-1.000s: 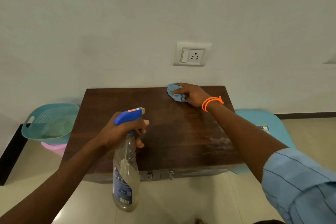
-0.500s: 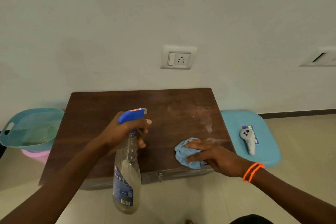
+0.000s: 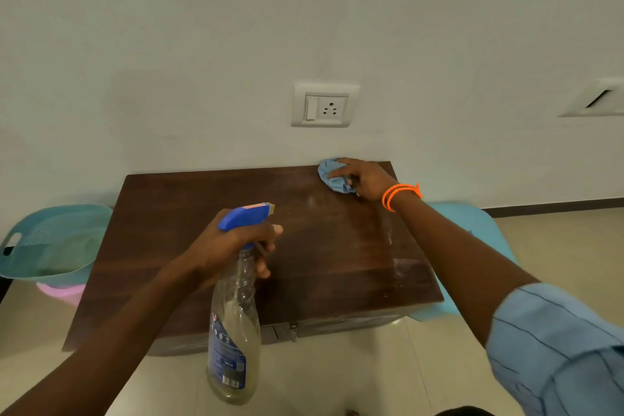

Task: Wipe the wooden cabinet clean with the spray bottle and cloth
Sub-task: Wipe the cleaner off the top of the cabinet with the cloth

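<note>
A low dark wooden cabinet (image 3: pixel 189 213) stands against the white wall, its top streaked with pale wet marks on the right side. My left hand (image 3: pixel 233 243) grips the neck of a clear spray bottle (image 3: pixel 234 341) with a blue trigger head, held upright above the cabinet's front edge. My right hand (image 3: pixel 364 179), with orange bands on the wrist, presses a crumpled blue cloth (image 3: pixel 332 176) onto the cabinet's far right corner.
A teal basket (image 3: pixel 50 243) rests on a pink tub (image 3: pixel 64 292) left of the cabinet. A light blue stool (image 3: pixel 486 226) stands to the right, mostly hidden by my right arm. A wall socket (image 3: pixel 324 105) sits above the cabinet. Tiled floor lies in front.
My right hand has swept the cloth from the cabinet's front right edge back to the far right corner. The left hand and bottle have barely moved.
</note>
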